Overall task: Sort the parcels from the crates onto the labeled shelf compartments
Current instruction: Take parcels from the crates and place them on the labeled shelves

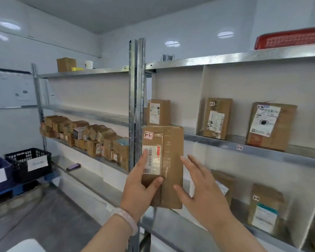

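Observation:
A brown cardboard parcel (168,160) with a red-and-white sticker and a barcode label is held upright in front of the metal shelf (258,151). My left hand (142,186) grips its lower left edge, thumb across the front. My right hand (202,190) hovers just right of the parcel with fingers spread, holding nothing. Behind the held parcel, another parcel (157,112) stands in the leftmost compartment. Two more parcels (216,118) (270,125) stand in the compartment to the right, above a small shelf label (239,147).
A vertical steel post (136,106) stands just left of the parcel. The left shelf unit carries a row of several small boxes (87,139). Two dark crates (28,163) sit at lower left. Lower compartments hold parcels (265,208). A red crate (289,38) lies on top.

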`<move>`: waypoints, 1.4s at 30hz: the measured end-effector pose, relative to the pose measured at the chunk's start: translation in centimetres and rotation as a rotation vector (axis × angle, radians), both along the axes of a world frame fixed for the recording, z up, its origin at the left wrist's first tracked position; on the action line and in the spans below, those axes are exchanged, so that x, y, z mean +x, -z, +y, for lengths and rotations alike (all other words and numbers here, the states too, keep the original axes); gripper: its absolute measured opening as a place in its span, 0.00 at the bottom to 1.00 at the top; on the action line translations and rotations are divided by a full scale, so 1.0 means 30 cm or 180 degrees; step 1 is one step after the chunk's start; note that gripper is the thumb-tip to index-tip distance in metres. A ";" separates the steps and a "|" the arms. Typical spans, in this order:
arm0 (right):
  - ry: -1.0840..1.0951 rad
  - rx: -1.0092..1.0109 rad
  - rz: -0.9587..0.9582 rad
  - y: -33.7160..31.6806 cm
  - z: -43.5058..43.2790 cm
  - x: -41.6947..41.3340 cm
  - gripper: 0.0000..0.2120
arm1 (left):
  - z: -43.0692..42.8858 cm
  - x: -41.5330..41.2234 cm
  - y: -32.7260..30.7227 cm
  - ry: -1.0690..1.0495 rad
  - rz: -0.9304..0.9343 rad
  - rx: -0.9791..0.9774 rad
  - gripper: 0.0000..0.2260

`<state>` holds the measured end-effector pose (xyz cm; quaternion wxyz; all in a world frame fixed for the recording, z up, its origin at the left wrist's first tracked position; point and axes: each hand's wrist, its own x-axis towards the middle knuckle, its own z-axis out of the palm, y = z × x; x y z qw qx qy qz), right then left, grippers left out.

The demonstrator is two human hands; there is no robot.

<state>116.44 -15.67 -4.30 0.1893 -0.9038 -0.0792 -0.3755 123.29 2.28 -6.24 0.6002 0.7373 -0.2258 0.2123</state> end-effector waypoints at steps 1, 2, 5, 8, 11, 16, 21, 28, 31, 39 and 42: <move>0.0055 -0.0039 -0.0026 0.000 -0.016 0.035 0.34 | -0.024 0.042 -0.006 0.0009 -0.0029 0.0021 0.39; 0.0111 -0.0080 -0.0036 -0.003 -0.031 0.072 0.35 | -0.046 0.087 -0.011 0.0016 -0.0051 0.0045 0.39; 0.0363 -0.0265 0.0018 -0.020 -0.074 0.193 0.36 | -0.100 0.239 -0.023 0.0104 -0.0075 0.0065 0.39; 0.0572 -0.0349 0.0114 -0.043 -0.104 0.317 0.38 | -0.141 0.399 -0.036 0.0260 -0.0152 0.0009 0.39; 0.0627 -0.0499 0.0156 -0.054 -0.125 0.446 0.36 | -0.176 0.559 -0.057 0.0362 -0.0059 0.0003 0.39; 0.0859 -0.0606 0.0214 -0.079 -0.193 0.633 0.39 | -0.255 0.804 -0.114 0.0597 -0.0149 -0.0034 0.38; 0.0810 -0.0595 0.0115 -0.100 -0.268 0.781 0.37 | -0.354 0.982 -0.189 0.0733 -0.0262 -0.0065 0.38; 0.0588 -0.0496 -0.0107 -0.130 -0.387 0.956 0.35 | -0.500 1.213 -0.293 0.0803 -0.0383 -0.0034 0.38; 0.0540 -0.0437 -0.0199 -0.134 -0.437 1.016 0.33 | -0.563 1.302 -0.310 0.0805 -0.0429 0.0040 0.39; 0.0569 -0.0357 -0.0240 -0.123 -0.513 1.119 0.30 | -0.674 1.471 -0.249 0.0804 -0.0533 0.0310 0.42; 0.0535 -0.0394 -0.0219 -0.116 -0.532 1.142 0.30 | -0.695 1.505 -0.234 0.0783 -0.0519 0.0385 0.41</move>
